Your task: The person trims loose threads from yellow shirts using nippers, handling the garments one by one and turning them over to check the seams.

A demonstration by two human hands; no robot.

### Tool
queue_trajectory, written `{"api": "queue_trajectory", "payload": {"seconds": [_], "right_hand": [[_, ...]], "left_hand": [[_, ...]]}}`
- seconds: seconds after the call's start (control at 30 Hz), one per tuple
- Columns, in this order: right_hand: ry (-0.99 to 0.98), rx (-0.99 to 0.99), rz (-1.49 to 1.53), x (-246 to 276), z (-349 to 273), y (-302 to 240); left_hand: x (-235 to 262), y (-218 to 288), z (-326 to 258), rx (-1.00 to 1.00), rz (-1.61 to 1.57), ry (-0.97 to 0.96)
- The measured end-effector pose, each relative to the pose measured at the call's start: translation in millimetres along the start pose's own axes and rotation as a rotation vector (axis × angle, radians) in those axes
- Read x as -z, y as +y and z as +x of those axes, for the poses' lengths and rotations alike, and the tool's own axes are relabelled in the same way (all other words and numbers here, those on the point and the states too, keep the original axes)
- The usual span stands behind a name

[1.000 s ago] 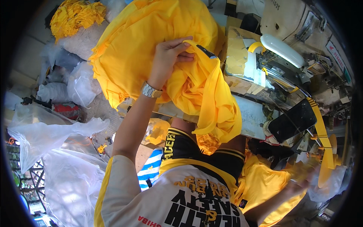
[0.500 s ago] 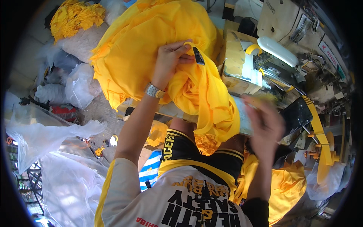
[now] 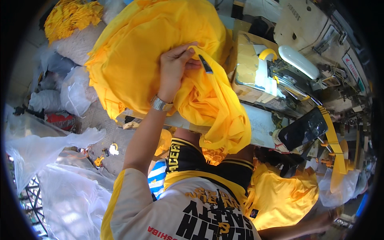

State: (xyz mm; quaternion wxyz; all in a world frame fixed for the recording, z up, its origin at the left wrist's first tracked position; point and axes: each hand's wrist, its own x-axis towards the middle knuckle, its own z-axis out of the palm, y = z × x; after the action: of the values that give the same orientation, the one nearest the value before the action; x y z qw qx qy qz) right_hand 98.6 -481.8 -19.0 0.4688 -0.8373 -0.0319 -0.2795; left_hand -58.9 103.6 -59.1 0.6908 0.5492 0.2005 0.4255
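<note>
My left hand (image 3: 174, 68), with a metal watch on the wrist, pinches the band edge of a yellow garment (image 3: 224, 108). Beside those fingers a small black label (image 3: 205, 64) shows on the band. The rest of the garment hangs in folds over the table edge toward my lap. Behind it rises a large mound of yellow fabric (image 3: 148, 36). My right hand (image 3: 331, 219) is stretched out low at the far right, past a heap of yellow cloth (image 3: 280, 192). It is dim and small there, and its fingers cannot be made out.
A sewing machine (image 3: 298, 62) stands at the right, with a cardboard box (image 3: 252, 64) beside it. A black phone (image 3: 304, 129) is propped near a yellow strap (image 3: 332, 128). Clear plastic bags (image 3: 76, 192) fill the left side. More yellow cloth (image 3: 72, 20) is bundled at the back left.
My right hand has swung from beside the garment, near the phone, down and out to the lower right. My left hand keeps its pinch on the garment. The view has shifted slightly.
</note>
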Motion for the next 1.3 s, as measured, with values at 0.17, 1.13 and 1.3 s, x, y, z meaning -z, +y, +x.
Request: {"api": "queue_trajectory", "payload": {"seconds": [0.17, 1.13, 1.3], "right_hand": [[-0.072, 0.119, -0.329, 14, -13, -15], [-1.270, 0.273, 0.242, -91, -94, -103], [-0.315, 0.015, 0.194, 81, 11, 19]], "left_hand": [[-1, -4, 4, 0.005, 0.035, 0.002], [-3, -23, 1, -0.158, 0.268, 0.041], [-3, -25, -1, -0.170, 0.248, 0.044]]}}
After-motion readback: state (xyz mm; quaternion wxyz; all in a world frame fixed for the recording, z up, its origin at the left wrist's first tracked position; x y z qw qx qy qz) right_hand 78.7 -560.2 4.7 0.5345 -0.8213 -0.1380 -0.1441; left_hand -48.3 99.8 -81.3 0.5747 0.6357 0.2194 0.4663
